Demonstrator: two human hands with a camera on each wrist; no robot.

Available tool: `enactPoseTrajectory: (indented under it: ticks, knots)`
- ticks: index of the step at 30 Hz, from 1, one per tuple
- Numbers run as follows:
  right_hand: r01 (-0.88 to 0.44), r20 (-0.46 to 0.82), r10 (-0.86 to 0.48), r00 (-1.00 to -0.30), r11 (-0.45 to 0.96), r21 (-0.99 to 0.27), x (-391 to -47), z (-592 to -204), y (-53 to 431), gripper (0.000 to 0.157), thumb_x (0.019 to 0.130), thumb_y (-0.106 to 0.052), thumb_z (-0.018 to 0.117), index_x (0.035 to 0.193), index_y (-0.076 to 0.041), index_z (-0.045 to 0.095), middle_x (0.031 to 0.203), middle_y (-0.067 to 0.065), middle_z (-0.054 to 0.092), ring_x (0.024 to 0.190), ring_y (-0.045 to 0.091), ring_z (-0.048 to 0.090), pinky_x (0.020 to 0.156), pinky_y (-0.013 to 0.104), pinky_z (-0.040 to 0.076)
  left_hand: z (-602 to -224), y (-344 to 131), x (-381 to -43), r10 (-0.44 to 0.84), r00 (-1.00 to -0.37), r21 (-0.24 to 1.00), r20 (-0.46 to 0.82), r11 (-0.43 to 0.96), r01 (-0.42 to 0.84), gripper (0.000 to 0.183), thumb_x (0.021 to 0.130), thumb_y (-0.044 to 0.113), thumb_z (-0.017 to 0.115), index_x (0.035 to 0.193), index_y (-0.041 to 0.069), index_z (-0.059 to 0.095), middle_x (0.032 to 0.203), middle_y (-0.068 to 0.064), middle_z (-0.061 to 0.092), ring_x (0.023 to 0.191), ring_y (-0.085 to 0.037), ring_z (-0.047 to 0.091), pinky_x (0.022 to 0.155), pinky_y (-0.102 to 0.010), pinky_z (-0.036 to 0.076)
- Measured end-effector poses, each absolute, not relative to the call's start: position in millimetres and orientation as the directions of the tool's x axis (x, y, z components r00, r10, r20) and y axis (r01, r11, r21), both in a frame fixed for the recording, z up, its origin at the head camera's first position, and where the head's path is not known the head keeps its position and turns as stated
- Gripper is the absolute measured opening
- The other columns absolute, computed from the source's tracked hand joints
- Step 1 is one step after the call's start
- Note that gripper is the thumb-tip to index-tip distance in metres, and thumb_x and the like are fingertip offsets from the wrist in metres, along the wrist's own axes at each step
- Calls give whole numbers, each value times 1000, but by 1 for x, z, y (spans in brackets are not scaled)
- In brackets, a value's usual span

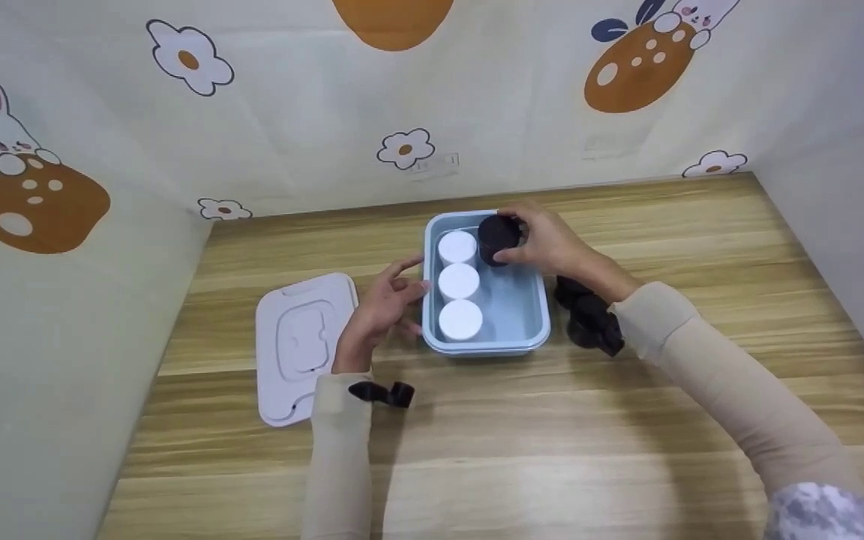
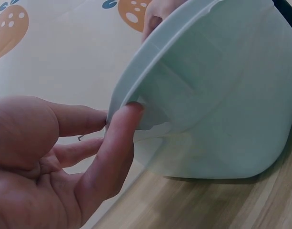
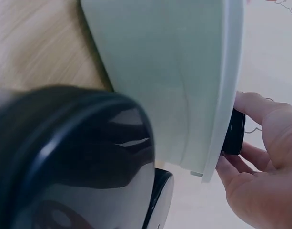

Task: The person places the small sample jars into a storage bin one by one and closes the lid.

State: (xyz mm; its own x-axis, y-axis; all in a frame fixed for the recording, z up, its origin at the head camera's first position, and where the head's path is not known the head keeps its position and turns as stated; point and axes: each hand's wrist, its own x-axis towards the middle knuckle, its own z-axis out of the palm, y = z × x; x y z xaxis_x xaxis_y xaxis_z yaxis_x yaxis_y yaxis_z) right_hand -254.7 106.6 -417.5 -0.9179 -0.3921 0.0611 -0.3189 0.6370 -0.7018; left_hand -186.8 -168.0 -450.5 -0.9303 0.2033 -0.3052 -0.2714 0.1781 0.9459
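My right hand (image 1: 550,238) pinches a black round jar (image 1: 498,236) between thumb and fingers, over the far right corner of a light blue plastic box (image 1: 542,319). In the right wrist view the black jar (image 3: 235,133) shows just past the rim, partly hidden by the fingers. A row of white round-topped jars, the near one (image 1: 460,320), the middle one (image 1: 459,283) and the far one (image 1: 457,247), lines the box's left side. My left hand (image 1: 385,304) touches the left rim from outside; in the left wrist view its fingertips (image 2: 135,109) meet the rim's edge.
A white lid (image 1: 306,349) lies flat left of the box. Right of the box stand dark glossy round objects (image 1: 588,319), partly hidden under the right wrist; one (image 3: 98,167) looms large in the right wrist view. A patterned sheet (image 1: 312,112) rises behind the wooden table (image 1: 477,435).
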Motion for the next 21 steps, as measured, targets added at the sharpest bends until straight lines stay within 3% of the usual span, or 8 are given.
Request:
enactPoseTrajectory:
  ticks: [9, 21]
  knots:
    - [-345, 54, -417, -907, 667, -660, -258, -419, 101, 76, 79, -16, 84, 142, 5, 49, 139, 25, 52, 127, 39, 51, 115, 50, 44, -453, -169, -185, 210, -942, 962, -261, 138, -236, 54, 101, 11, 57, 152, 15, 40, 128, -25, 61, 101, -30, 70, 44, -26, 59]
    - [-379, -16, -474, -880, 723, -577, -261, -421, 98, 71, 83, -13, 78, 144, 3, 46, 138, 26, 45, 124, 41, 53, 114, 52, 46, -454, -168, -186, 199, -942, 957, -271, 158, -242, 53, 101, 13, 58, 151, 19, 42, 127, -22, 63, 104, -30, 69, 45, -27, 60]
